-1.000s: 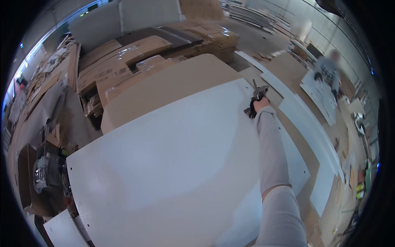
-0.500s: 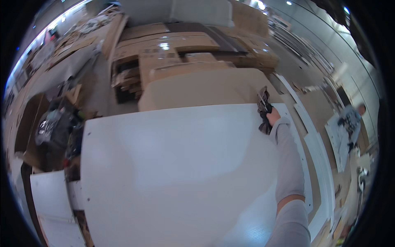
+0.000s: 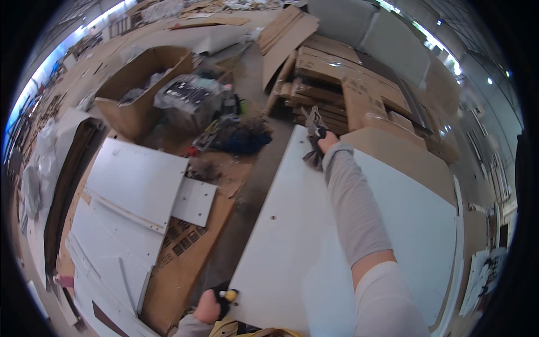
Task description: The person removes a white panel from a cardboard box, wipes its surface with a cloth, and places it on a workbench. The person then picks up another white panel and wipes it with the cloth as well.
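Note:
My right hand, in a dark partial glove with bare skin showing, is closed on a crumpled grey-brown rag at the upper-left corner of a large white panel. My left hand, also partly gloved, is closed at the panel's lower-left edge, by a hole; a small yellow thing shows at its fingers, too small to name. A tan board lies under the panel's far side.
Smaller white panels lie on cardboard to the left. Beyond are an open carton, a plastic-wrapped bundle, dark cloth heaps and stacked flat boxes. Long white strips run along the right.
My view has swung left. My right hand has moved with the rag from the panel's right side to its upper-left corner, and my left hand has come into view at the lower edge.

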`<state>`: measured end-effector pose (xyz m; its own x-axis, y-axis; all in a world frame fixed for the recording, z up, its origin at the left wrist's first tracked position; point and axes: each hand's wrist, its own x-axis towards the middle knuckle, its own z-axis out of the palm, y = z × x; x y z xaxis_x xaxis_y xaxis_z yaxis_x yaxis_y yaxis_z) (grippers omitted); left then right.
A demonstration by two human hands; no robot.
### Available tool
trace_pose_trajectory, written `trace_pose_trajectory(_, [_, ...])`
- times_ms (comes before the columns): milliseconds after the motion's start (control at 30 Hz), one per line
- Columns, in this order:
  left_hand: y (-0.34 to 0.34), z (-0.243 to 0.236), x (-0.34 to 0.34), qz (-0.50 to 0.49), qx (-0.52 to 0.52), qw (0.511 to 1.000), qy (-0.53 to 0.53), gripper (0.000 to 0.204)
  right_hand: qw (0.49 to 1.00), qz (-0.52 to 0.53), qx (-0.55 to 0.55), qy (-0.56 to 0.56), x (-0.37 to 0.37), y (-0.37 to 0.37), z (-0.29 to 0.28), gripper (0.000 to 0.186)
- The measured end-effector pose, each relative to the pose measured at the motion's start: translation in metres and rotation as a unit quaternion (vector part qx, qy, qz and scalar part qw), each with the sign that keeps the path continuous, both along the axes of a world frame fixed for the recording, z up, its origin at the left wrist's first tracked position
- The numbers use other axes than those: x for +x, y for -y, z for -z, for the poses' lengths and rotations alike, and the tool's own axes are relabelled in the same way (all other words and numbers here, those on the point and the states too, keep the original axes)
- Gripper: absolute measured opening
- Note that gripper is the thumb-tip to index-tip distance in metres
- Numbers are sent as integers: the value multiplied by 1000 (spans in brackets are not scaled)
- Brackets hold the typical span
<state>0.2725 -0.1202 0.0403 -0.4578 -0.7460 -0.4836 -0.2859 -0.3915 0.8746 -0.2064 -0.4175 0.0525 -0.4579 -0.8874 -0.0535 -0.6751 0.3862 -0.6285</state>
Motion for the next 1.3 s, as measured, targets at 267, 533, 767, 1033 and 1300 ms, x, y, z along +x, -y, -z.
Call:
trace_pose_trajectory(267, [-1,33,22,34,2,981,-191,27,955,-202,152,-154,147,-110,-21,27])
trace_pose_trajectory(533, [9,26,54,138,-19,985,-100,26,989,-137,-10,62,258,-185,-55,24])
trace_pose_trajectory(767, [37,2,33,89,29,993,-74,35,879,14,-256,402,190,-196,-91,32])
trace_pose_trajectory(1033, [32,25,25,-49,56,992,-103,31,803,242,-435,328,-17,-370,-101,32])
trace_pose_trajectory(1300, [-1,-1,-16,-266,104,958,-9,20,662,723,-197,19,-203,-711,33,37])
